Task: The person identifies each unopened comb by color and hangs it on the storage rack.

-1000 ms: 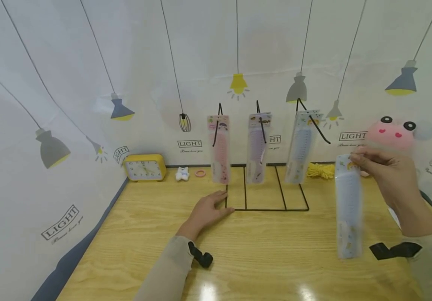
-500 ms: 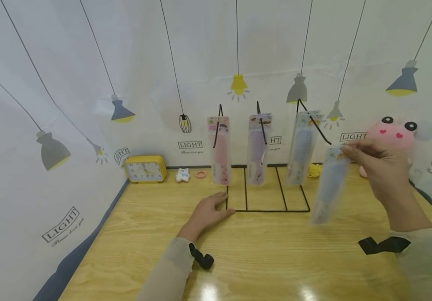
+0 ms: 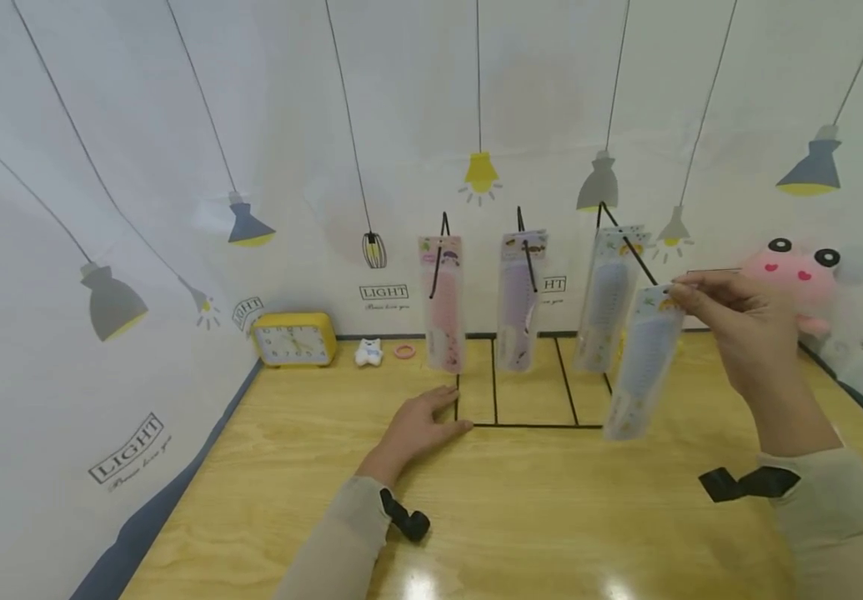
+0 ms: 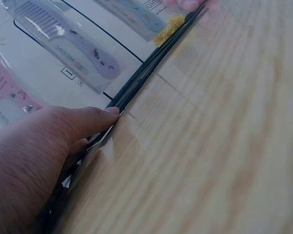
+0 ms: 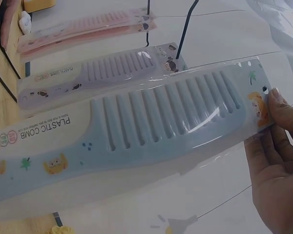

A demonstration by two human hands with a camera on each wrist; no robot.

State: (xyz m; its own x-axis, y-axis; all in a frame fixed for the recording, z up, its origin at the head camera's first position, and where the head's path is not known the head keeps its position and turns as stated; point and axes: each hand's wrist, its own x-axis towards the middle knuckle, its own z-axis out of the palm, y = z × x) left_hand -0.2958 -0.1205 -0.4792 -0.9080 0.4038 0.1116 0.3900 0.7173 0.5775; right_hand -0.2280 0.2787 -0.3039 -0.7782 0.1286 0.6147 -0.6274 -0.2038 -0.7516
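Observation:
My right hand [image 3: 757,333] pinches the top of a clear packet with a light blue plastic comb [image 3: 643,362], hanging slightly tilted. In the head view, the packet's top overlaps the tip of the right hook [image 3: 635,250] of a black wire rack. In the right wrist view, the thumb [image 5: 285,109] lies beside the packet's hang hole. Further back on that hook hang blue comb packets [image 3: 605,292]. A purple comb packet [image 3: 519,300] hangs on the middle hook, a pink one [image 3: 444,308] on the left. My left hand [image 3: 419,423] rests on the rack base's [image 3: 536,426] front left corner.
Along the back of the wooden table [image 3: 551,517] stand a yellow clock [image 3: 294,340], a small white bear figure [image 3: 368,352] and a pink ring [image 3: 404,352]. Yellow cord [image 4: 170,30] lies behind the held packet. A pink plush toy [image 3: 791,275] sits at the right.
My right hand has moved left and slightly up with the blue comb packet, bringing its top to the right hook's tip. The left hand stays on the rack's base.

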